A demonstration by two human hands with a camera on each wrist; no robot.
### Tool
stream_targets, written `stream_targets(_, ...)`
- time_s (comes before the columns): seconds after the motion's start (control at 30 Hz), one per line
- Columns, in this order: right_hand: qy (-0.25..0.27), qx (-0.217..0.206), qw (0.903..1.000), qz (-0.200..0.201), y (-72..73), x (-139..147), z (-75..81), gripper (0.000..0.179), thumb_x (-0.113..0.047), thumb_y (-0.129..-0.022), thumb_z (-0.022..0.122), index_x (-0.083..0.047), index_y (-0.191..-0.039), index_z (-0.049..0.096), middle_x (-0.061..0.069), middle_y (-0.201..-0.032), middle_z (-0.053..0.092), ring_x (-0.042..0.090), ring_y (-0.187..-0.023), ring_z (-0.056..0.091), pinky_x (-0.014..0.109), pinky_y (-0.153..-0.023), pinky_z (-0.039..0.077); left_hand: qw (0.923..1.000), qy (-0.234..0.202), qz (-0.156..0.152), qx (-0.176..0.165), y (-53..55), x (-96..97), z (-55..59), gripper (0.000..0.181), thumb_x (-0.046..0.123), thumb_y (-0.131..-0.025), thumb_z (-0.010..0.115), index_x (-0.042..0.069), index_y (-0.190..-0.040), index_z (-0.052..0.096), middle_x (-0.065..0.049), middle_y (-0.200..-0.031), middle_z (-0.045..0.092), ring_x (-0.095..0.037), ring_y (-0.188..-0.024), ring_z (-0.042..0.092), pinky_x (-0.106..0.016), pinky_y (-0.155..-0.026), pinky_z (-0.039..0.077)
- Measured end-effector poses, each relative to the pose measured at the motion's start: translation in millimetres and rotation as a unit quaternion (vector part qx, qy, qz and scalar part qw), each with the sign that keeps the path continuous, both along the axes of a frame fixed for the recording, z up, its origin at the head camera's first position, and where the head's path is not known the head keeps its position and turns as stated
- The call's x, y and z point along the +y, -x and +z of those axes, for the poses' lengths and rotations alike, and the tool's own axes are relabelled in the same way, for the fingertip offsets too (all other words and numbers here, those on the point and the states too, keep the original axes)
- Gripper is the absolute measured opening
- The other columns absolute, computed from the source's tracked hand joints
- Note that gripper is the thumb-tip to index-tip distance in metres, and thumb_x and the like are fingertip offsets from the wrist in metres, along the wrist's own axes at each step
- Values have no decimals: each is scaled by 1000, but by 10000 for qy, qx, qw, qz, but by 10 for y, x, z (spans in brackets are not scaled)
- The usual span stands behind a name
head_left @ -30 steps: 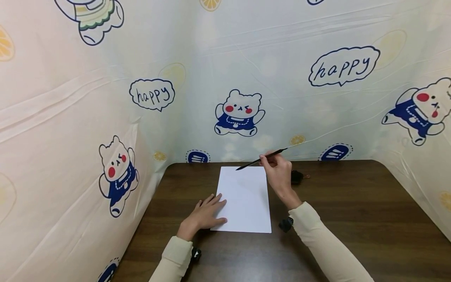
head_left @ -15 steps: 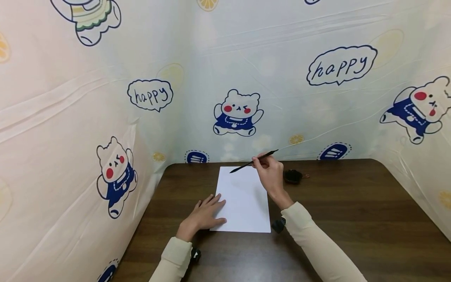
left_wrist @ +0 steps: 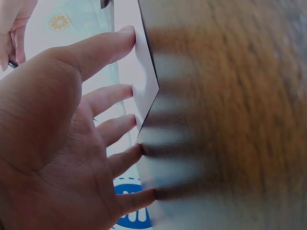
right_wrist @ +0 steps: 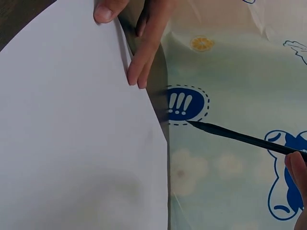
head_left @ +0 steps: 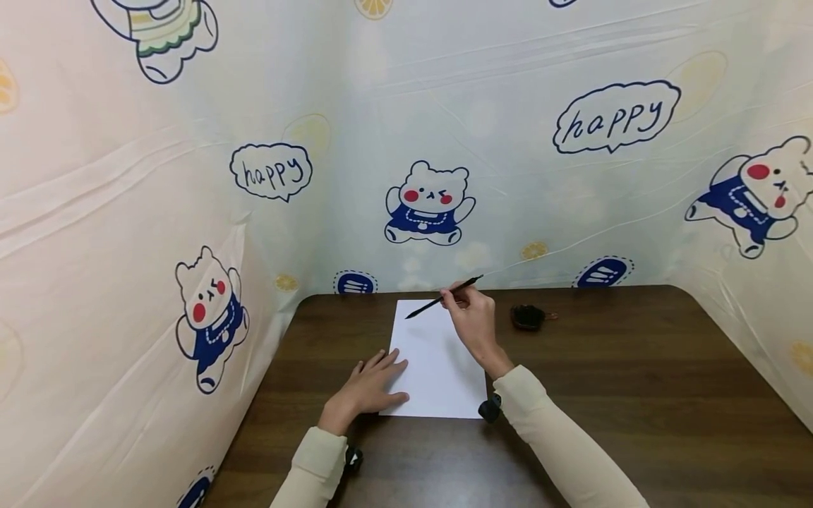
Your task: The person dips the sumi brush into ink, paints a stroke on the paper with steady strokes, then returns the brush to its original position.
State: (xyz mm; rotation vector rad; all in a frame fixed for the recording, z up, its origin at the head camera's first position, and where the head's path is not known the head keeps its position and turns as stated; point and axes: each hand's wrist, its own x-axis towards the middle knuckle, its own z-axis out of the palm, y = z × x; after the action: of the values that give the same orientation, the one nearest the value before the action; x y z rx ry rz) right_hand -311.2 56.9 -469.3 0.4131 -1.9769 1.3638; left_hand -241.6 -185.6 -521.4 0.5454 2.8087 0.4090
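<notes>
A blank white sheet of paper [head_left: 438, 374] lies on the brown wooden table. My left hand [head_left: 367, 388] rests with spread fingers on its left edge; in the left wrist view, the thumb [left_wrist: 108, 52] and some fingers touch the sheet, while others touch the table beside it. My right hand [head_left: 473, 324] pinches a slim black writing brush [head_left: 424, 308] between thumb and fingers, above the paper's upper part. The brush's dark pointed tip [right_wrist: 199, 125] aims left, and in the right wrist view it appears apart from the sheet.
A small dark dish-like object [head_left: 527, 317] with a reddish-brown end sits right of the paper, near the table's [head_left: 622, 395] back edge. Printed cloth [head_left: 508, 155] hangs behind the table and along both sides.
My right hand has moved left and slightly nearer with the brush, bringing the tip toward the paper's upper left. The dark object shows more fully. My left hand stays in place.
</notes>
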Motion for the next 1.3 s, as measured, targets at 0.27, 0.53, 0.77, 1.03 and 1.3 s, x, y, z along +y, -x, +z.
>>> stream_targets(0.27,-41,-163,9998,-55,21,-41,-63,12,-22,-93,67,-10,-94,69,3,-83,75,7,-71,72,17,-63,57,10000,12,-15,19,0,17,9,72,54,-88,64,26,-151,40,-3,-164,24,-35,-152,15,-71,-114,13)
stream_targets(0.53,10,-154,9999,-76,40,-59,-123,11,-19,-92,69,-9,-93,68,4,-82,75,9,-70,73,19,-62,57,9999,93,-43,4,15,9,-13,72,55,-89,63,28,-151,39,-1,-164,23,-34,-153,14,-71,-115,13)
stream_targets(0.77,-76,-153,9998,-76,35,-85,-177,13,-22,-93,68,-9,-94,68,3,-81,75,8,-70,72,19,-62,57,9999,97,-41,-5,16,18,-28,72,56,-89,61,28,-151,38,0,-164,22,-33,-153,13,-71,-115,13)
stream_targets(1.03,-123,-259,9996,-84,20,-102,-216,7,-15,-91,70,-9,-93,68,3,-80,75,8,-69,72,21,-61,57,9999,156,-50,15,15,18,-11,72,55,-89,62,28,-151,39,-1,-164,23,-34,-153,15,-71,-114,14)
stream_targets(1.3,-118,-260,9996,-41,21,-116,-259,10,-20,-92,69,-10,-91,70,3,-80,75,8,-68,72,19,-60,56,9999,95,-39,18,9,18,-2,71,55,-89,62,27,-151,40,-2,-164,23,-34,-152,15,-71,-114,14)
